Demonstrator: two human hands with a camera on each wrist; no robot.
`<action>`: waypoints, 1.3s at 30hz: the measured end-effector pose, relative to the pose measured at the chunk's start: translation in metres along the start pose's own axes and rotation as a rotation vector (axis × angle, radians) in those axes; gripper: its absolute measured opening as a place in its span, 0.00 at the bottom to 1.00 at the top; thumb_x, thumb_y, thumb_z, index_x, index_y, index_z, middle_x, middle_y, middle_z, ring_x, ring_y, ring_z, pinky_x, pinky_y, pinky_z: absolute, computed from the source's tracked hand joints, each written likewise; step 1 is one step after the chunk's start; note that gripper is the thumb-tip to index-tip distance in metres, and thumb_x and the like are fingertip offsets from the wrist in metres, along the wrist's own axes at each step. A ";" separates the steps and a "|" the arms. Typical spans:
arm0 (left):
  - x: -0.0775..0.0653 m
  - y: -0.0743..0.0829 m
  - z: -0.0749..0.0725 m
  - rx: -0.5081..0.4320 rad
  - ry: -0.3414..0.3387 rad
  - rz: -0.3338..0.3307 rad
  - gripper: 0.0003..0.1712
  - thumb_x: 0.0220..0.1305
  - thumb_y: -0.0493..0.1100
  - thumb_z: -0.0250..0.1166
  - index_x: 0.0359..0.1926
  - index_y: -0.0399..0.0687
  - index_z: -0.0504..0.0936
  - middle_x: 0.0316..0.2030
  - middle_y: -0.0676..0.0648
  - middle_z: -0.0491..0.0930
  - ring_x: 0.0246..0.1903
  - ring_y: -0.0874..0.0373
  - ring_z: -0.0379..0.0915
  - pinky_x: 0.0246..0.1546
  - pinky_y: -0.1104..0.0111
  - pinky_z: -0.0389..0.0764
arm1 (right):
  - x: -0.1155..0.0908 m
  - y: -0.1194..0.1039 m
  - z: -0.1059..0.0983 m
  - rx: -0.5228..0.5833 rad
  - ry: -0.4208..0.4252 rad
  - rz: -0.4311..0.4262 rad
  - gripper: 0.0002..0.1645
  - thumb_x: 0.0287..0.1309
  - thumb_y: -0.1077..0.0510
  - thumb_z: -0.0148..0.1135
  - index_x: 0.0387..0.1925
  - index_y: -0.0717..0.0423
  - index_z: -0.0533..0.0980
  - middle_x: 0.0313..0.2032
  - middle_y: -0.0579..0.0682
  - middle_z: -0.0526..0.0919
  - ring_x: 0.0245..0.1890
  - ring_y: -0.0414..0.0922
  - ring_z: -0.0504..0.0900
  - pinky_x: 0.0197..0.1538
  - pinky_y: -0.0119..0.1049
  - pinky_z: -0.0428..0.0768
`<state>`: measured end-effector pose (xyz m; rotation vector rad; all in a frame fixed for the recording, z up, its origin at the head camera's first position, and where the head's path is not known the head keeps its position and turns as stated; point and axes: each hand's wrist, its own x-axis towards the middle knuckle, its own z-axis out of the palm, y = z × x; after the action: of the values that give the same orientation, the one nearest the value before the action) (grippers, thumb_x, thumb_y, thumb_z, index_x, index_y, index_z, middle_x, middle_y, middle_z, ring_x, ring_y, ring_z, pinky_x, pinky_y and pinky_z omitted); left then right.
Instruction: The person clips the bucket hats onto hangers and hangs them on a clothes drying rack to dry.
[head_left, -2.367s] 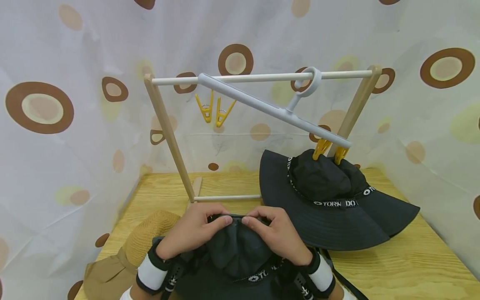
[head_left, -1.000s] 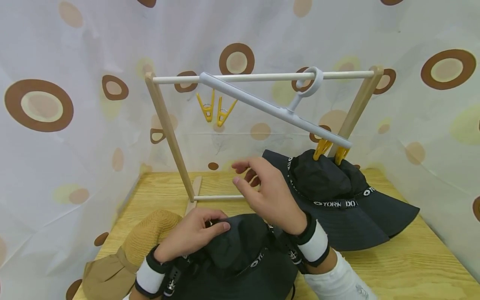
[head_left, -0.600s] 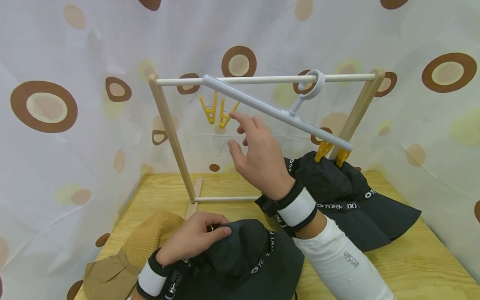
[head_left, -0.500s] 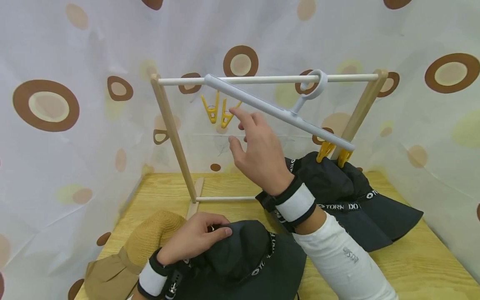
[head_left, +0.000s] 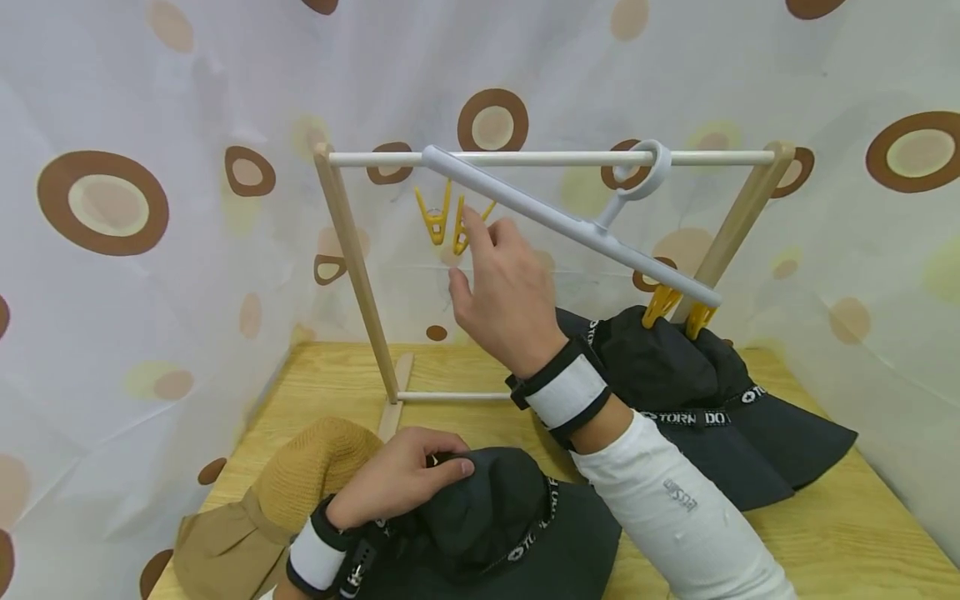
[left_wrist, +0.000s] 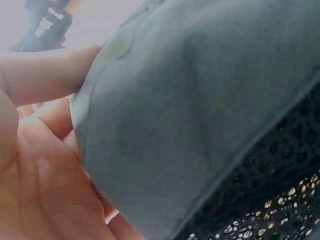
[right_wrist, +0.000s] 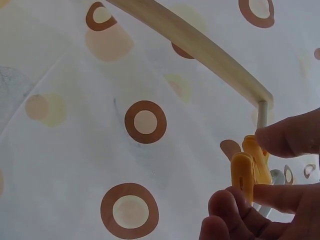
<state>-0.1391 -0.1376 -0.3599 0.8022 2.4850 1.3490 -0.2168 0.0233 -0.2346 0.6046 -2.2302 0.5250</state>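
Note:
A black wide-brimmed sun hat [head_left: 487, 508] lies in front of me on the table. My left hand [head_left: 401, 477] pinches the top of its crown between thumb and fingers; the left wrist view shows the dark cloth [left_wrist: 165, 110] between them. My right hand [head_left: 510, 292] is raised below the left half of a pale grey hanger [head_left: 540, 217]. Its index finger reaches a yellow clip [head_left: 460, 237], with the thumb spread apart from it. A second yellow clip [head_left: 435, 225] hangs just left. In the right wrist view, both clips [right_wrist: 242, 172] show between thumb and fingers.
The hanger tilts down to the right from the white rail [head_left: 555, 158] of a wooden rack [head_left: 356, 275]. Two yellow clips [head_left: 660, 304] at its low end hold another black hat [head_left: 675, 367]. A tan hat [head_left: 300, 492] lies left on the wooden table [head_left: 337, 367].
My right hand has let go of the front hat's crown and risen to the yellow clips under the hanger's left end. The left hand keeps its pinch on the crown.

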 end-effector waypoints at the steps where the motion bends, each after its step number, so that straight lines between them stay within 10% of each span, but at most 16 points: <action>1: 0.000 0.000 0.001 0.000 0.001 0.000 0.09 0.71 0.46 0.61 0.37 0.53 0.86 0.26 0.51 0.79 0.24 0.67 0.70 0.31 0.73 0.72 | 0.000 0.000 0.000 -0.004 -0.008 0.004 0.33 0.62 0.57 0.64 0.66 0.62 0.68 0.39 0.58 0.78 0.27 0.49 0.76 0.25 0.38 0.74; 20: 0.003 0.001 0.008 0.003 -0.006 0.031 0.09 0.71 0.47 0.61 0.38 0.54 0.86 0.29 0.51 0.82 0.26 0.68 0.72 0.32 0.74 0.73 | -0.025 0.017 0.014 0.111 0.048 0.016 0.14 0.67 0.67 0.54 0.49 0.61 0.82 0.37 0.56 0.84 0.30 0.49 0.81 0.31 0.38 0.78; 39: -0.001 -0.008 0.006 0.020 -0.003 0.023 0.09 0.71 0.47 0.61 0.38 0.53 0.86 0.31 0.51 0.83 0.28 0.69 0.72 0.34 0.73 0.73 | -0.039 0.022 0.038 0.176 0.043 0.141 0.11 0.60 0.53 0.70 0.37 0.58 0.84 0.30 0.52 0.87 0.26 0.46 0.81 0.28 0.36 0.77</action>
<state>-0.1389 -0.1371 -0.3697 0.8395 2.4984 1.3310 -0.2267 0.0304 -0.2922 0.5218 -2.2108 0.8054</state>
